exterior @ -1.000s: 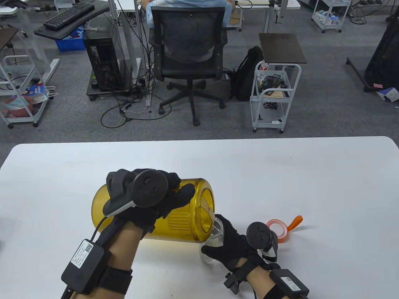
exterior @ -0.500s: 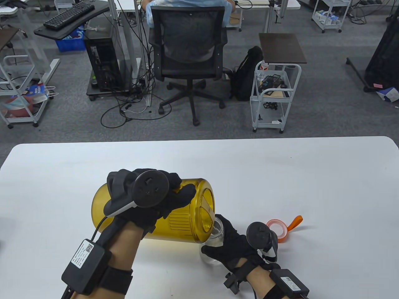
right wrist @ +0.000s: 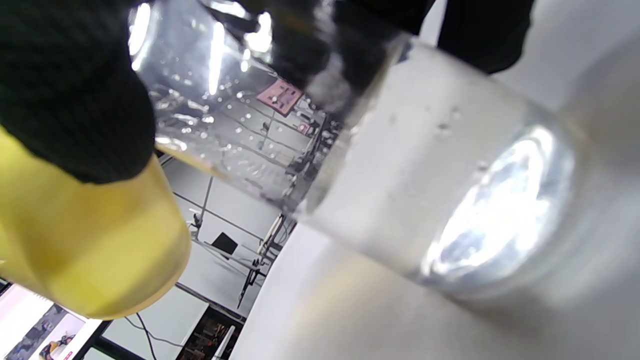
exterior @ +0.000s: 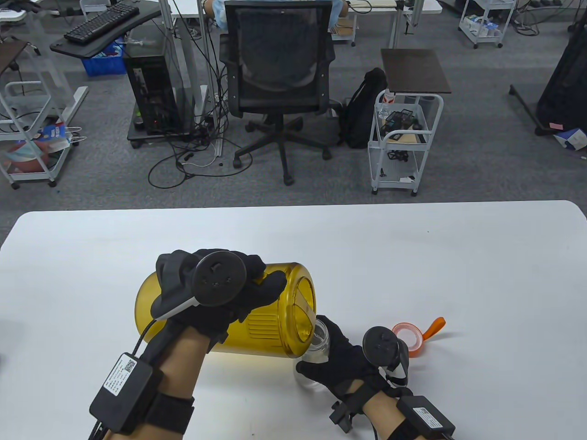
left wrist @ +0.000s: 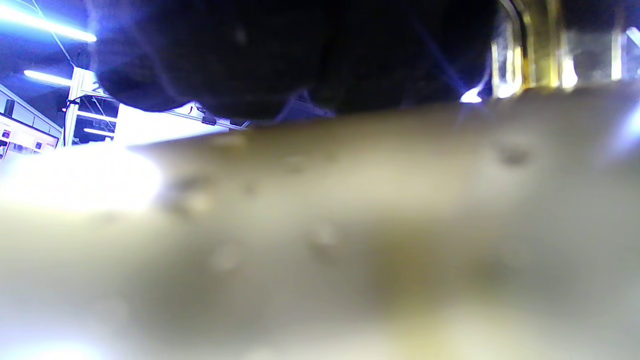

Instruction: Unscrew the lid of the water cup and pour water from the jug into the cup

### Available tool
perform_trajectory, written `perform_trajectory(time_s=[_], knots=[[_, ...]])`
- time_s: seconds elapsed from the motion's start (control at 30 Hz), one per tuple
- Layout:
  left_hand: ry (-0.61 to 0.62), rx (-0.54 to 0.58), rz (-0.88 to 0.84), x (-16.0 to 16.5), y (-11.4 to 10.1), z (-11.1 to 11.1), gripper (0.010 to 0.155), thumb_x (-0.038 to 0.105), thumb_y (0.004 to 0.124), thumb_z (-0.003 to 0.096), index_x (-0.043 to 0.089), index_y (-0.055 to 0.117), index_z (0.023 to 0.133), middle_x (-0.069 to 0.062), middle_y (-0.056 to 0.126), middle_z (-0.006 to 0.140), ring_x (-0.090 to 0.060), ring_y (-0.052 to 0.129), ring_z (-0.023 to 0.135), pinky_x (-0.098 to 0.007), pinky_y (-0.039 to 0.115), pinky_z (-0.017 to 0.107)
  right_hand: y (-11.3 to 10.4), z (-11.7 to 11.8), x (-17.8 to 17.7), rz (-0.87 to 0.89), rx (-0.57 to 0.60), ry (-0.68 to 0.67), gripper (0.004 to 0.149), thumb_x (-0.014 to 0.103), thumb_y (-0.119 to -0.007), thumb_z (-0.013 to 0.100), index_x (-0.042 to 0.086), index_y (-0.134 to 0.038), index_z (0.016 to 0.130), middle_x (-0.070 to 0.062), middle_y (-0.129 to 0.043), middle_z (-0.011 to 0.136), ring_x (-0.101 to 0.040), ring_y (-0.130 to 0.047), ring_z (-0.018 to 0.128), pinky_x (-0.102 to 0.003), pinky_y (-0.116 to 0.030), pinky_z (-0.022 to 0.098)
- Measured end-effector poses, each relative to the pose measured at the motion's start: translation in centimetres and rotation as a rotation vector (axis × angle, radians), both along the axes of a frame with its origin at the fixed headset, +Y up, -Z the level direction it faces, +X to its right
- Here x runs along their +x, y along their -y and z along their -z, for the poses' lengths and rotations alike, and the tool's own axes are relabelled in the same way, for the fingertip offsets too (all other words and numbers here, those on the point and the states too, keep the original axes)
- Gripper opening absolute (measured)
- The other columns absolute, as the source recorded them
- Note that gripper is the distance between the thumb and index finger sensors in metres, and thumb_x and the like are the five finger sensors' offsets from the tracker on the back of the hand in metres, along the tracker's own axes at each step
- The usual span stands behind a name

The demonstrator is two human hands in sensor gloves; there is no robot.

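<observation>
Grey carpet point(exterior: 481, 156), office chair point(exterior: 279, 68), white cart point(exterior: 406, 137).

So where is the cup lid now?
In the table view, the orange lid lies on the table, just right of the right hand.

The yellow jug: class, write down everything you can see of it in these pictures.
The yellow jug is translucent amber plastic, a wide cylinder with a ribbed patch on its side. It is tipped on its side above the white table, mouth toward the clear cup. The left hand grips it from above; the right hand holds the cup.
</observation>
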State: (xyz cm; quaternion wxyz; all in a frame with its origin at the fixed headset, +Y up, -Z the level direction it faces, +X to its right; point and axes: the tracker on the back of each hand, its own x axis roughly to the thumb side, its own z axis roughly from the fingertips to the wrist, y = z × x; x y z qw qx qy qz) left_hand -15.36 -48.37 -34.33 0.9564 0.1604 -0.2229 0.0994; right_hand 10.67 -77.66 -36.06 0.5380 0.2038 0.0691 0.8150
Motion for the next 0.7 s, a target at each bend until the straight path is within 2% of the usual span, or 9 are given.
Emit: perform_trajectory(time_s=[0.7], knots=[[0.001, 0.002, 0.008, 0.09, -0.05, -0.10, 0.069, 0.087, 0.068, 0.0370, 0.027, 0.102, 0.045, 0.004, 0.104, 0.026, -0.022, 0.104, 0.019, -0.048, 0.090, 0.040, -0.02, -0.02, 0.04, -0.004, 0.000, 0.001, 0.105, 0.062, -0.101, 0.034, 0.027, -0.036, 0.108, -0.009, -0.052, 0.111, -0.049, -0.069, 0.098, -0.074, -0.064, 0.067]])
